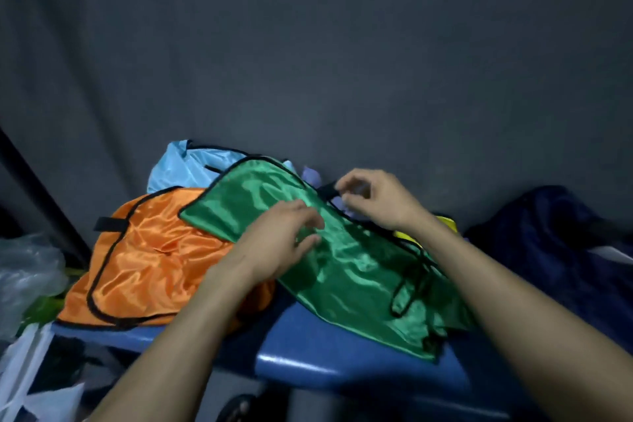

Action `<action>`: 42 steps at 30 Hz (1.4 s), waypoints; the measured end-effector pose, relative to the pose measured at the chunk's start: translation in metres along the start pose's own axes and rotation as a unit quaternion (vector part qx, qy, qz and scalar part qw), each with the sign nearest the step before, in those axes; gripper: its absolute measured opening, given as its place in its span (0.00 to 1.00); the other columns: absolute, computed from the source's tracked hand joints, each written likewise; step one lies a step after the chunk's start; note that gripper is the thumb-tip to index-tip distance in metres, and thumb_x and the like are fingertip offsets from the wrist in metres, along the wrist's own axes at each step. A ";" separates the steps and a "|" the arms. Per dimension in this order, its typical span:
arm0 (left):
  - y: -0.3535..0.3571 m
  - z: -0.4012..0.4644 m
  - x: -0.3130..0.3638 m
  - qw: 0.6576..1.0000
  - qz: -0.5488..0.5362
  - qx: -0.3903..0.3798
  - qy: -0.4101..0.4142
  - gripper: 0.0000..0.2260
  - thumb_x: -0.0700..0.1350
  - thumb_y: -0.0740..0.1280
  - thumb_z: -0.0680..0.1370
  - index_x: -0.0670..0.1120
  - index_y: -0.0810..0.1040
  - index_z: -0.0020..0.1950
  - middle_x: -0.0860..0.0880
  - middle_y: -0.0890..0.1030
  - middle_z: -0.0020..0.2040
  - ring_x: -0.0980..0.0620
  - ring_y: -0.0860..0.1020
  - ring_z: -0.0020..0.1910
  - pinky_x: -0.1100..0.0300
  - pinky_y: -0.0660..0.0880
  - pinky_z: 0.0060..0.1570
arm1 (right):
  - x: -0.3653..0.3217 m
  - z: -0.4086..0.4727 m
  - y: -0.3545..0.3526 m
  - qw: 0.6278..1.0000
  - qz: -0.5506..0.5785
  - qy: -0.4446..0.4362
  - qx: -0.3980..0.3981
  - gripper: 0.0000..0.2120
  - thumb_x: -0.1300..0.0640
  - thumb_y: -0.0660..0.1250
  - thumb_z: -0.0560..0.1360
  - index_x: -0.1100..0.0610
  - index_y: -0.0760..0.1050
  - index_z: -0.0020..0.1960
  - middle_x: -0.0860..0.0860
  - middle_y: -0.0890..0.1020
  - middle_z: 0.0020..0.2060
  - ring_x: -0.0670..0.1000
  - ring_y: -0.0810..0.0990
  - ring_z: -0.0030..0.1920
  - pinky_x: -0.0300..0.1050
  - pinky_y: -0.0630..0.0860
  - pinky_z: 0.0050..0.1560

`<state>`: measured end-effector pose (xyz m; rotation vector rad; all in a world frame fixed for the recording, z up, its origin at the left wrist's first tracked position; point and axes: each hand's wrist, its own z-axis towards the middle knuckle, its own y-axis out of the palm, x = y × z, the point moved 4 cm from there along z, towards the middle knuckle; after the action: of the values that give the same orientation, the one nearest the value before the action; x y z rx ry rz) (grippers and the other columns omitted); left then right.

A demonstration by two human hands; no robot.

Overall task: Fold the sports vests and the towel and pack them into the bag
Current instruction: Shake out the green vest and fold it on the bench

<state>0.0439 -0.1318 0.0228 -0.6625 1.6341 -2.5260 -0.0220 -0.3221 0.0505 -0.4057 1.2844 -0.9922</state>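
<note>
The green vest [342,260] is spread under both hands on the blue desk [308,353], over the orange vest [144,260] beside the left hand; folding appears barely begun. The dark bag [555,233] lies beyond the right arm. The left hand [284,243] rests on the satin, fingers loosely curled. The right hand [373,199] pinches a black strap [327,189], which probably needs tucking in next.

Dim grey curtain [308,44] behind blue bench [308,346]
</note>
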 end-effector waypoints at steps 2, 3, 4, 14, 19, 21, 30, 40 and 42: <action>0.023 0.003 0.028 0.998 -0.023 -0.047 0.043 0.07 0.50 0.69 0.79 0.51 0.80 0.55 0.52 0.79 0.50 0.49 0.78 0.50 0.50 0.76 0.54 | 0.031 -0.051 -0.026 0.997 -0.062 0.049 -0.003 0.07 0.62 0.72 0.74 0.52 0.83 0.49 0.43 0.84 0.41 0.37 0.79 0.36 0.38 0.75 0.45; 0.034 0.004 0.040 0.996 -0.030 -0.062 0.058 0.07 0.51 0.68 0.79 0.51 0.80 0.54 0.53 0.79 0.50 0.50 0.78 0.50 0.50 0.76 0.53 | 0.046 -0.076 -0.036 0.994 -0.081 0.076 0.001 0.06 0.61 0.72 0.75 0.52 0.83 0.50 0.44 0.84 0.41 0.41 0.81 0.37 0.43 0.77 0.47; 0.045 0.005 0.050 0.994 -0.033 -0.075 0.067 0.07 0.51 0.68 0.79 0.51 0.80 0.54 0.54 0.80 0.50 0.51 0.78 0.50 0.50 0.76 0.53 | 0.059 -0.098 -0.044 0.991 -0.089 0.104 0.008 0.06 0.61 0.72 0.75 0.54 0.83 0.50 0.45 0.84 0.41 0.47 0.82 0.39 0.46 0.79 0.49; 0.117 0.013 0.081 0.970 -0.111 -0.198 -0.087 0.18 0.57 0.70 0.78 0.49 0.75 0.63 0.53 0.80 0.54 0.48 0.80 0.56 0.56 0.75 0.55 | 0.117 -0.207 -0.039 0.948 0.010 0.317 -0.014 0.11 0.43 0.66 0.81 0.51 0.72 0.50 0.48 0.76 0.39 0.48 0.76 0.40 0.44 0.70 0.45; 0.129 0.020 0.110 0.973 0.013 -0.196 -0.121 0.26 0.66 0.72 0.71 0.51 0.73 0.61 0.52 0.80 0.55 0.49 0.80 0.52 0.54 0.77 0.51 | 0.124 -0.206 -0.024 0.925 0.129 0.355 0.040 0.17 0.47 0.75 0.75 0.55 0.71 0.40 0.52 0.70 0.30 0.50 0.70 0.33 0.44 0.70 0.40; 0.132 0.025 0.119 0.978 0.068 -0.167 -0.106 0.17 0.57 0.71 0.75 0.50 0.75 0.58 0.50 0.82 0.53 0.46 0.80 0.52 0.54 0.76 0.49 | 0.127 -0.205 -0.027 0.929 0.105 0.351 0.053 0.14 0.52 0.75 0.76 0.59 0.75 0.38 0.45 0.72 0.24 0.44 0.73 0.29 0.43 0.75 0.43; 0.102 0.056 0.114 0.880 -0.420 -0.042 -0.218 0.15 0.48 0.72 0.79 0.37 0.79 0.41 0.44 0.72 0.36 0.50 0.69 0.35 0.58 0.65 0.34 | 0.114 -0.195 -0.063 0.840 0.394 0.339 0.158 0.02 0.60 0.72 0.77 0.57 0.81 0.46 0.53 0.83 0.40 0.48 0.81 0.39 0.44 0.80 0.39; 0.093 0.056 0.163 0.812 -0.519 -0.045 -0.264 0.08 0.46 0.73 0.78 0.42 0.80 0.46 0.45 0.79 0.38 0.53 0.79 0.32 0.59 0.77 0.28 | 0.102 -0.187 -0.072 0.862 0.366 0.203 0.288 0.22 0.47 0.75 0.73 0.67 0.74 0.43 0.59 0.75 0.35 0.55 0.71 0.37 0.52 0.67 0.39; 0.094 0.056 0.171 0.803 -0.525 -0.042 -0.278 0.06 0.42 0.71 0.79 0.40 0.81 0.49 0.44 0.81 0.38 0.53 0.80 0.28 0.60 0.77 0.27 | 0.093 -0.187 -0.072 0.904 0.285 0.154 0.281 0.16 0.51 0.75 0.75 0.64 0.76 0.42 0.55 0.72 0.31 0.52 0.68 0.34 0.47 0.64 0.35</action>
<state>-0.1062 -0.2685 0.0137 -2.6000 1.2958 -2.2657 -0.2260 -0.3865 -0.0053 0.5707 1.2193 -0.8811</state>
